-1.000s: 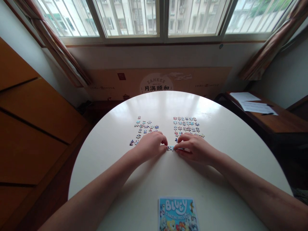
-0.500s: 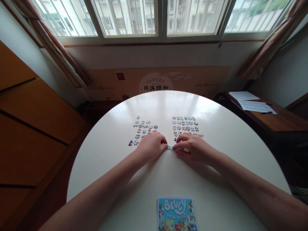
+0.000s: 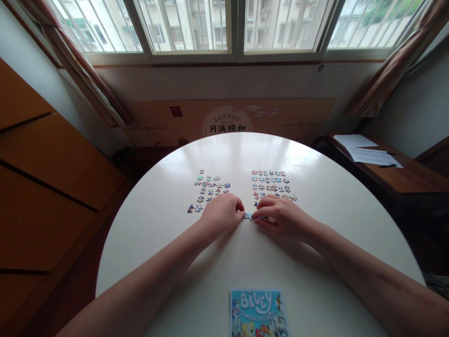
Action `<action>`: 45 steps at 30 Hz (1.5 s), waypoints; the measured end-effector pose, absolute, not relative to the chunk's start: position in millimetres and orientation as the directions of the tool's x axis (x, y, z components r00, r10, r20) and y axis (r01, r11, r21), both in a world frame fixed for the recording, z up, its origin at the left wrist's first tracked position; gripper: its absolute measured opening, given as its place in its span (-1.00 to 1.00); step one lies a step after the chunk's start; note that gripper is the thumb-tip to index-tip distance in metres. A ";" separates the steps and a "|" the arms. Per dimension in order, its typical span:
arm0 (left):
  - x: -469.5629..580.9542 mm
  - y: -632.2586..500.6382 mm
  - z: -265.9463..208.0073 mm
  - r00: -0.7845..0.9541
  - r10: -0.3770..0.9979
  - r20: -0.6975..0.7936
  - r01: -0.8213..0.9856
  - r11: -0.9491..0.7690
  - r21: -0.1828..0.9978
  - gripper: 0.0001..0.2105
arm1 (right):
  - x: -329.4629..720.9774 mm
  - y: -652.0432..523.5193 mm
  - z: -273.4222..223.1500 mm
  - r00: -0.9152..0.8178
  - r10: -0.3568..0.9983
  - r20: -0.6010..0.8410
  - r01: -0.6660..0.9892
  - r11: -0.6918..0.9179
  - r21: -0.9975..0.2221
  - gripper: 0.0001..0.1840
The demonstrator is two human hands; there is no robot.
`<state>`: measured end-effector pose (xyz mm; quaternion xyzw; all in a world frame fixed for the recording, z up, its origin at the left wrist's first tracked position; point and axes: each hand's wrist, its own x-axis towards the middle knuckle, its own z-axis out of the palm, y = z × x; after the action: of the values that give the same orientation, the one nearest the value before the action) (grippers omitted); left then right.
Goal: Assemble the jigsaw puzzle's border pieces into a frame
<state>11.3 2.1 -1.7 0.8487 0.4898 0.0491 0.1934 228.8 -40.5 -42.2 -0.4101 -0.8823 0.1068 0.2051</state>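
Between my two hands lies a short strip of light-blue jigsaw puzzle pieces [image 3: 248,216] on the white table. My left hand [image 3: 226,208] is closed, its thumb and fingertips pinching the strip's left end. From the other side my right hand [image 3: 280,213] grips the strip's right part with bent fingers, which hide some of it. Loose puzzle pieces [image 3: 210,192] are scattered just beyond my left hand. Past my right hand more puzzle pieces [image 3: 268,180] lie in rough rows, and the nearest ones are partly covered by my fingers.
A blue picture card reading "Bluey" [image 3: 258,311] lies near the front of the round white table [image 3: 157,187]. Papers [image 3: 372,154] and a pen rest on a brown side table [image 3: 417,180] at the right. An orange-brown cabinet [image 3: 45,187] stands at the left.
Both hands stay almost in place on the strip. The two pieces between my fingertips look slightly closer together. The view has shifted a very little.
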 end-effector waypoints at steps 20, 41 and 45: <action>7.7 2.2 2.8 0.538 0.837 -0.103 0.792 -0.460 0.401 -0.83 | 233.9 -46.9 -27.6 -0.414 0.810 0.416 0.751 0.562 -0.347 -0.76; -14.6 16.4 9.8 0.833 0.551 -0.046 0.544 -0.801 0.248 -0.87 | 256.8 -43.1 -23.0 -0.474 0.872 0.124 0.794 0.484 -0.367 -0.81; -13.9 16.3 9.7 0.829 0.555 -0.066 0.554 -0.798 0.237 -0.85 | 255.3 -42.9 -22.7 -0.463 0.879 0.110 0.809 0.470 -0.353 -0.81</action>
<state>-13.9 16.3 9.7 0.9483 0.2924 0.0035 0.1237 255.3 -42.9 -22.7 -0.4989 -0.8460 0.1263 0.1394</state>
